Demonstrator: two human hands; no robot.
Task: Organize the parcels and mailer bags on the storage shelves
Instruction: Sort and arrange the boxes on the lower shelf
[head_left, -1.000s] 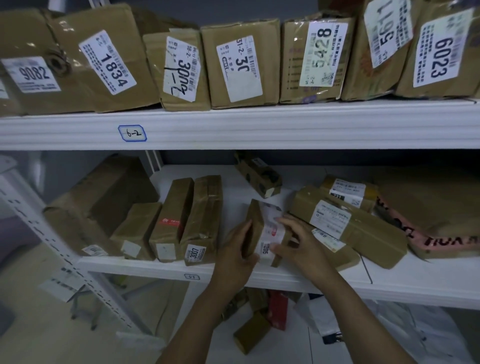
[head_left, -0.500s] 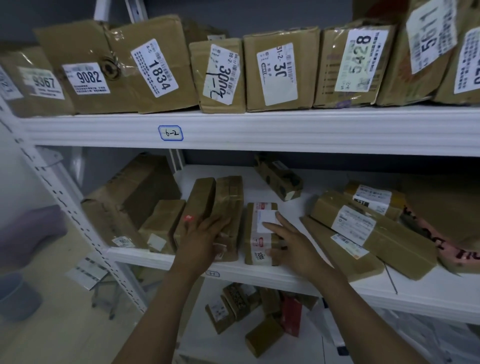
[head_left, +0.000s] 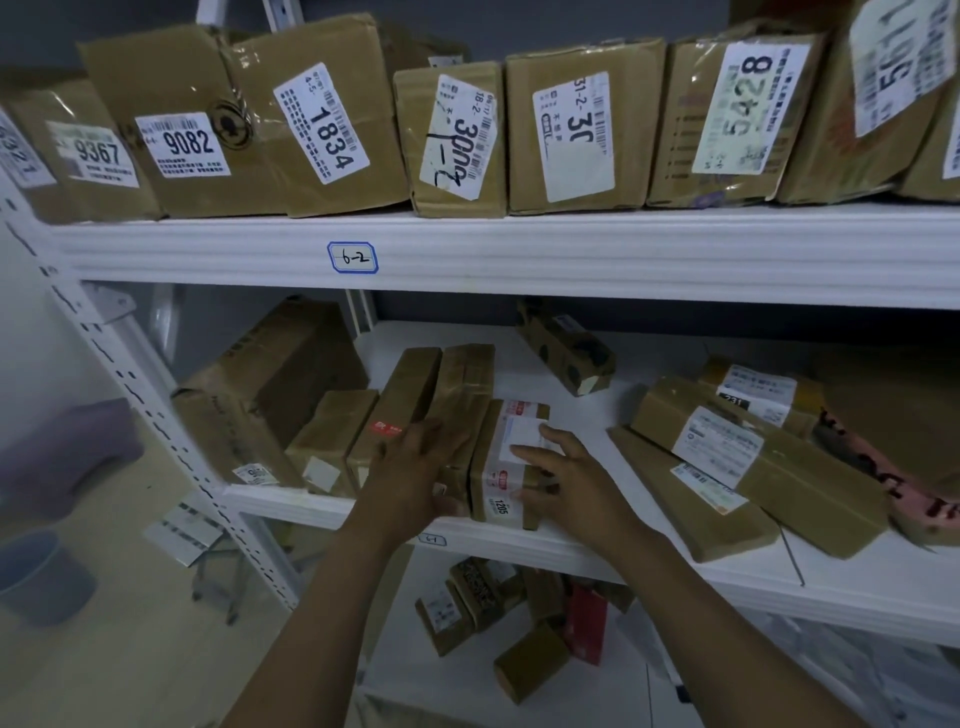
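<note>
A small brown parcel (head_left: 506, 457) with a white label and the number 1205 stands on edge on the middle shelf (head_left: 571, 553), against a row of upright brown parcels (head_left: 447, 395). My right hand (head_left: 569, 480) lies on its right side, fingers stretched over the label. My left hand (head_left: 415, 467) rests flat on the front ends of the neighbouring upright parcels, fingers spread. Neither hand grips anything.
Long flat parcels (head_left: 748, 462) lie to the right on the same shelf, with a pink-printed mailer bag (head_left: 878, 467) beyond. A small box (head_left: 569, 348) sits at the back. Labelled boxes (head_left: 322, 124) line the upper shelf. More parcels (head_left: 498, 613) lie on the shelf below.
The parcel went from held tilted in both hands to standing upright beside the row. My left hand moved onto the neighbouring parcels; my right hand stays on the 1205 parcel.
</note>
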